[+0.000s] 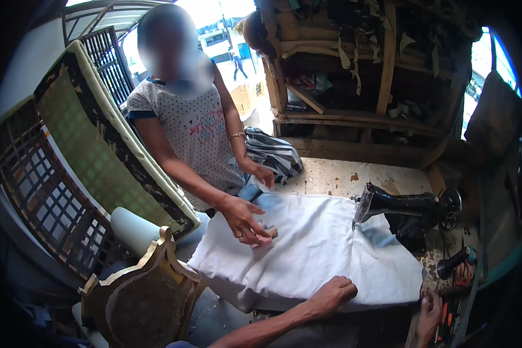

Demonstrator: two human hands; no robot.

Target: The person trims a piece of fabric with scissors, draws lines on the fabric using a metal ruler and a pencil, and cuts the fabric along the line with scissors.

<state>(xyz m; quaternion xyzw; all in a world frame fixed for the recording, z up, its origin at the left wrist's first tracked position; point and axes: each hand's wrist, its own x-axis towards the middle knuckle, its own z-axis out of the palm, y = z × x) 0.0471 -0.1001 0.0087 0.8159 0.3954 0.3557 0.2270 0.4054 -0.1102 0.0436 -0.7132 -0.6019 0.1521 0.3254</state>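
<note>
A large white cloth point(307, 255) lies spread over the sewing table, its far part under the head of a black sewing machine point(400, 203). My left hand point(334, 294) rests on the near part of the cloth, fingers curled closed on the fabric below the seam line. At the cloth's right corner is my right hand point(429, 313), its fingers bent; what they hold, if anything, is hidden. Across the table a standing person point(185, 122) reaches one hand point(243, 220) over the cloth, by a small pink item point(262, 241) and a tan item point(271, 231).
A striped bundle point(272, 153) sits on the table's far side. Orange-handled scissors point(463, 272) and a dark cylindrical object point(451, 264) lie at the right. A carved chair back point(145, 296) and an upholstered frame point(110, 139) stand left. Wooden shelving point(330, 119) rises behind.
</note>
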